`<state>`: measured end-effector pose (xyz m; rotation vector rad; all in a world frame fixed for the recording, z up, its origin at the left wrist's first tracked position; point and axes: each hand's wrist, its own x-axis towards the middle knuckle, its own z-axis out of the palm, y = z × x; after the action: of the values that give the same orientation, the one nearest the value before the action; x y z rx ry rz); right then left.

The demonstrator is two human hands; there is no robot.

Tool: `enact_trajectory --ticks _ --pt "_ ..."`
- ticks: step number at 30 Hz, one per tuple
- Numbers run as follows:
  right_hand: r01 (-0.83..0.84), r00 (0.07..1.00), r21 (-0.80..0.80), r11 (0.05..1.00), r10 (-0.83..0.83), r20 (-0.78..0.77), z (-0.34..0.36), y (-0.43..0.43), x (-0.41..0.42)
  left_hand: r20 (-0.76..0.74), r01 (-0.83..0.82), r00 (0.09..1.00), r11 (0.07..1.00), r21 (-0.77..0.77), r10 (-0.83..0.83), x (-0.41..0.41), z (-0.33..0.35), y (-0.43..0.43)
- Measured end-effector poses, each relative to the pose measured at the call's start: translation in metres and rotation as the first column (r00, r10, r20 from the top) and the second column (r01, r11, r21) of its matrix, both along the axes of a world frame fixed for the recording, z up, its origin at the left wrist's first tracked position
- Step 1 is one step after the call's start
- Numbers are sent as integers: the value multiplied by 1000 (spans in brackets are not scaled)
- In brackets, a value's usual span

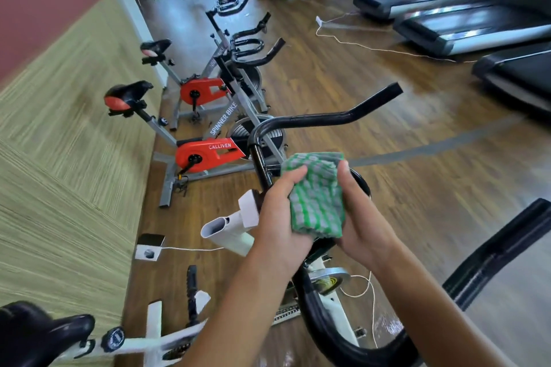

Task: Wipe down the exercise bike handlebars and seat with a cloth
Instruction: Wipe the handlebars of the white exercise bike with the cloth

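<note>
Open floor (417, 188) is seen right of the black handlebars (313, 121). The left side is crowded by two red spin bikes (205, 155), and beyond the floor stand treadmills (465, 24).

cloth (317, 198) was green with a grid of little grey-white squares, kinda checkered. handlebars (322, 121) on the near bike were plain black, same for its seat (38, 328), and the frame (337, 316) was white. the two bikes behind had grey frames with bright orange-red chain guards (208, 153) and black seats with a red patch at the back (126, 95). floor (417, 188) was brown wood grain
</note>
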<state>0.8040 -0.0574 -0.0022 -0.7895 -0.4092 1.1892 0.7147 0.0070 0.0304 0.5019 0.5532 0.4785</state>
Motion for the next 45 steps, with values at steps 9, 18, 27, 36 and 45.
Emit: enact_trajectory --ticks 9,18,27,36,45 --pt "261 952 -44 964 -265 -155 19 19 -2 -486 238 815 582 777 315 19 1 25" --pt "293 907 -406 865 -117 405 8 61 -4 -657 638 343 347 687 671 -30 -46 109" --pt "173 623 -422 890 233 747 -34 69 -26 -733 644 268 450 618 625 -33 -68 92" --pt "172 312 -444 879 379 871 -41 70 -27 -702 607 272 448 656 658 -28 -79 104" --pt "223 228 -427 876 379 897 -36 73 -20 -766 661 273 465 589 583 -29 -78 100"
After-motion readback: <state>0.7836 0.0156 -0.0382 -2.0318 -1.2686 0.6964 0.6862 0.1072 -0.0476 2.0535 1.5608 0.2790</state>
